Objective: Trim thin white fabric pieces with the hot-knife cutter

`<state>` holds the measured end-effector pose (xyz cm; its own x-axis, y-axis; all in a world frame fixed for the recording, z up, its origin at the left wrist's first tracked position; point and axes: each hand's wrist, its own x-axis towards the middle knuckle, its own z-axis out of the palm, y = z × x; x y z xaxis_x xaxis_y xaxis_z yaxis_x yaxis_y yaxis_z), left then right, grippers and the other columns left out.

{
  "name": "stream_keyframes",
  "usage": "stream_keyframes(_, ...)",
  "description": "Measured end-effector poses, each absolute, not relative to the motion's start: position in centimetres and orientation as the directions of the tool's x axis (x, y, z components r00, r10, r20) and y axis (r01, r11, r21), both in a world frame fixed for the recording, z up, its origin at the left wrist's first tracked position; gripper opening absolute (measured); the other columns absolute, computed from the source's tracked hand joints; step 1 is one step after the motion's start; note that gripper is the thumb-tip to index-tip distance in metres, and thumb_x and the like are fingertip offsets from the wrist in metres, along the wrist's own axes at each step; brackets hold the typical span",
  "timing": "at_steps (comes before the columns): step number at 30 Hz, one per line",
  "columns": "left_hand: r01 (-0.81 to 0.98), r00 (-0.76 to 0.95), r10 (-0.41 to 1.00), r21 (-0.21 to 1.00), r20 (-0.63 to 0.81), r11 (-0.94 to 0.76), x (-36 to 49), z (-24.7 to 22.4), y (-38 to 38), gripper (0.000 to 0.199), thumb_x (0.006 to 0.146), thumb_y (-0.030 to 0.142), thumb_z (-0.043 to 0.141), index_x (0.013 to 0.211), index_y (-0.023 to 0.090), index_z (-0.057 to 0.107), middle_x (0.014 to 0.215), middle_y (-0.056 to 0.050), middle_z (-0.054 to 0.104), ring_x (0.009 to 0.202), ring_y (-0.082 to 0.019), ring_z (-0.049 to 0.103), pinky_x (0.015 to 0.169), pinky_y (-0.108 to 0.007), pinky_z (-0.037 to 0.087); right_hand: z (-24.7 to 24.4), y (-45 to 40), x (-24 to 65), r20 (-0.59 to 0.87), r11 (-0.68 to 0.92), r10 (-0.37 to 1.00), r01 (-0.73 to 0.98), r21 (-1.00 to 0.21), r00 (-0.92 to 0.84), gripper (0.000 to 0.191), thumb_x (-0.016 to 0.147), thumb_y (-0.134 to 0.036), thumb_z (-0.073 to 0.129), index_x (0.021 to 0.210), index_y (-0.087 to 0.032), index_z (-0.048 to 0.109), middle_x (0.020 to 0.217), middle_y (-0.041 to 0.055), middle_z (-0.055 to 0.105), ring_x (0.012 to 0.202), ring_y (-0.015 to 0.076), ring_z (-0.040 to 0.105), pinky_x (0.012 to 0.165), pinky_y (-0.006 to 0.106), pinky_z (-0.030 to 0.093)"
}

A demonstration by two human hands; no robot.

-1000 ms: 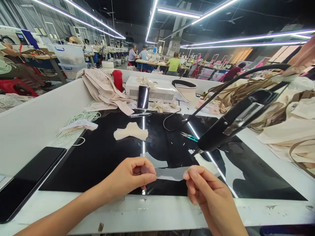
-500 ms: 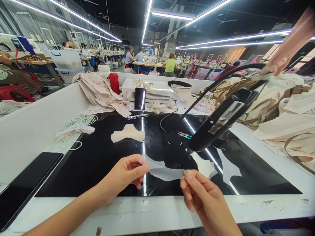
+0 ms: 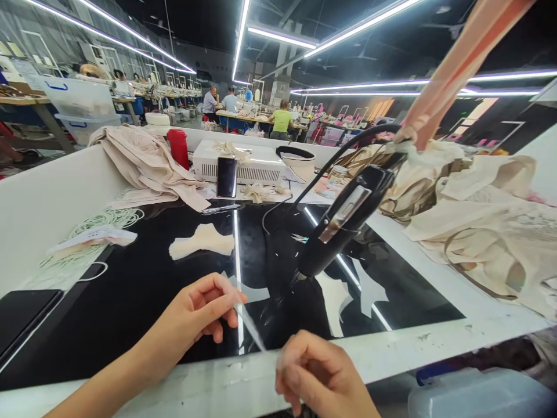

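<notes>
Looks out over a workshop lit by long strip lights [image 3: 278,38], towards people at rows of sewing machines, from a white tabletop [image 3: 226,380] laid with a glossy black sheet [image 3: 130,307]. Reaches in from the lower left with the forearm slanted upward, the left hand [image 3: 204,307] curled, grasping a thin translucent strip [image 3: 251,327] between thumb and fingertips. Lets the strip slope down to the right, over the front part of the black sheet, to finish just beside the right hand [image 3: 319,371]. Holds that right hand lower and nearer, about the tabletop's front edge, knuckles up, fingers bent in towards the thumb; cannot tell, through the blur, whether gripping or released.

Has a translucent piece [image 3: 256,294] flat just beyond the left hand, and to the right a cream cut piece [image 3: 335,299] near the tip of a black tool [image 3: 348,215], hung aslant from a peach band [image 3: 456,69]. Farther out, has small snips [image 3: 299,238], a bone-shaped cream piece [image 3: 202,241], then a phone [image 3: 227,177] upright before a white vented box [image 3: 243,168]. At left, among pale green cords [image 3: 108,217], shows a folded white piece [image 3: 93,238] with faint marks, too small to read.
</notes>
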<state>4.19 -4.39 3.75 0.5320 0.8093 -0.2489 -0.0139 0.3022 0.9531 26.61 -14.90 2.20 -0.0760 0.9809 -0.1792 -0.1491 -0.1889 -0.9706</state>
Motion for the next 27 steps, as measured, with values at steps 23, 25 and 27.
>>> stream_keyframes(23, -0.089, 0.673, 0.739, 0.996, 0.040, 0.026, 3.7, 3.6, -5.6, 0.038, 0.098, 0.056, 0.067, 0.090, 0.020, 0.075, 0.089, -0.006, 0.075, 0.090, -0.020, 0.070, 0.084, -0.030, 0.057, 2.8, -11.9, 24.5, -0.161, -0.161, 0.987, -0.261, -0.952, -0.022, 0.038, 0.085, -0.058, 0.081, 0.083, -0.020, 0.074, 0.081, 0.0019, 0.070, 0.078, 0.0151, 0.058, 0.076, 0.027, 0.043)
stream_keyframes(25, -0.036, 0.628, 0.777, 0.996, -0.039, 0.079, 4.2, 3.7, -5.4, 0.040, 0.099, 0.057, 0.065, 0.089, 0.019, 0.074, 0.089, -0.005, 0.074, 0.086, -0.018, 0.071, 0.079, -0.027, 0.058, 3.1, -11.7, 24.9, -0.135, -0.133, 0.991, -0.141, -0.981, 0.010, 0.040, 0.088, -0.059, 0.076, 0.082, -0.021, 0.070, 0.075, 0.0009, 0.069, 0.073, 0.0143, 0.056, 0.072, 0.027, 0.042)
stream_keyframes(27, -0.051, 0.587, 0.802, 0.984, -0.108, 0.170, 4.7, 3.5, -5.1, 0.037, 0.095, 0.055, 0.070, 0.092, 0.018, 0.070, 0.092, -0.003, 0.071, 0.082, -0.017, 0.073, 0.069, -0.025, 0.059, 3.4, -11.5, 25.2, -0.128, -0.128, 0.992, -0.080, -0.989, 0.000, 0.041, 0.090, -0.061, 0.073, 0.082, -0.021, 0.066, 0.070, -0.0010, 0.065, 0.068, 0.0137, 0.055, 0.069, 0.027, 0.042)
